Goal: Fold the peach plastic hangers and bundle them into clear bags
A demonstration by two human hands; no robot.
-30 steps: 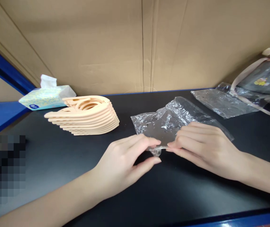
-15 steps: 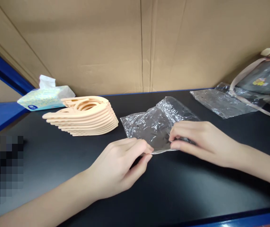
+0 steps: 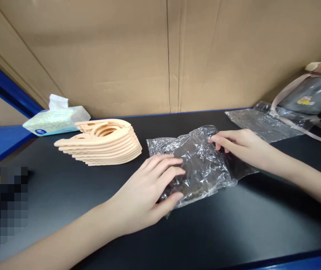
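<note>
A crinkled clear plastic bag point(image 3: 202, 165) lies on the black tabletop in front of me. My left hand point(image 3: 160, 187) rests on its near left part, fingers spread and slightly bent. At the bag's far right edge, my right hand point(image 3: 230, 144) pinches the film between thumb and fingers; part of the bag stretches beneath that hand. To the left of the bag stands a neat stack of peach plastic pieces point(image 3: 107, 146) that look like clothes hangers, touched by neither hand.
A tissue pack point(image 3: 57, 120) sits behind the stack at the back left. Another clear plastic bag point(image 3: 258, 120) lies at the back right, beside a transparent bag with a pale strap point(image 3: 290, 90). Cardboard point(image 3: 115, 56) lines the back, and a blue frame point(image 3: 5, 88) rises at left.
The bag's near edge has flopped toward me and to the right. My left hand has let go of that edge and spread out over the bag. My right hand has moved to the far right edge.
</note>
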